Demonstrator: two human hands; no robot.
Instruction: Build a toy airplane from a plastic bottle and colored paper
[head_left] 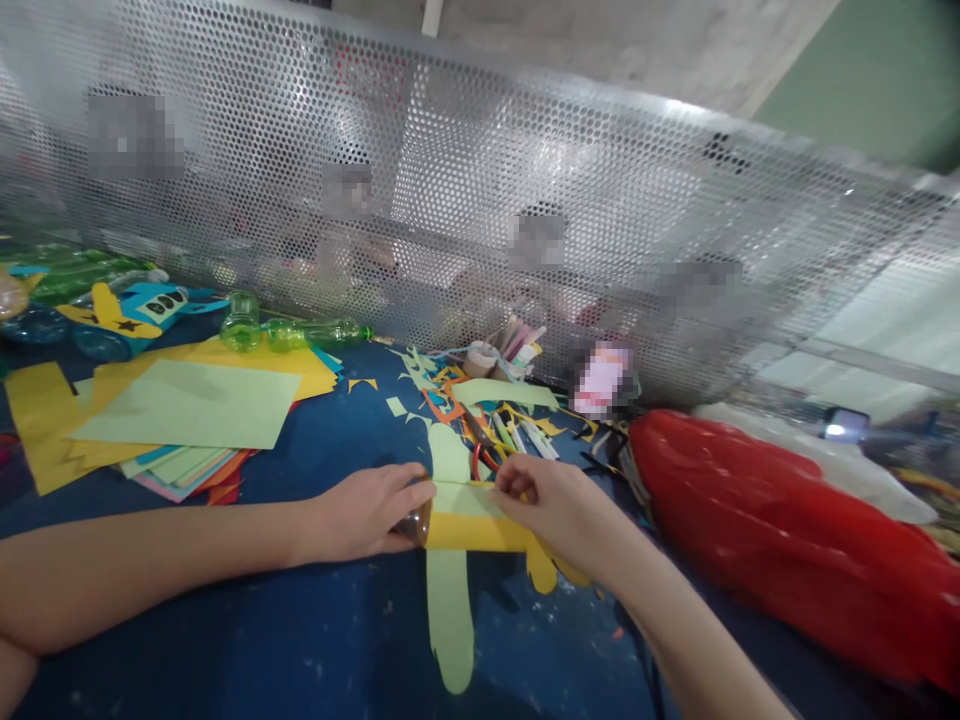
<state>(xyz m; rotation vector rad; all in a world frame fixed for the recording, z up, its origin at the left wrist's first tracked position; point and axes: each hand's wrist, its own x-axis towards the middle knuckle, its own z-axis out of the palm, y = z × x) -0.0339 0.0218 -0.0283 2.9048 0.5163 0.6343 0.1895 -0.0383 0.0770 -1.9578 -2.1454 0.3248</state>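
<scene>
In front of me lies a plastic bottle, wrapped in yellow paper and a light green strip, so that mainly its clear brownish end shows. My left hand grips that end from the left. At the wrap's right side, my right hand has its fingers curled in a pinch at the edge of the light green paper. A long light green wing-shaped piece sticks out of the wrapped bottle toward me and away from me. Rounded yellow flaps show under my right hand.
Red-handled scissors, markers and paper scraps lie just beyond. Stacked coloured paper, green bottles and a blue-yellow paper plane are at left. A red bag fills the right. A perforated metal screen borders the back; people sit behind it.
</scene>
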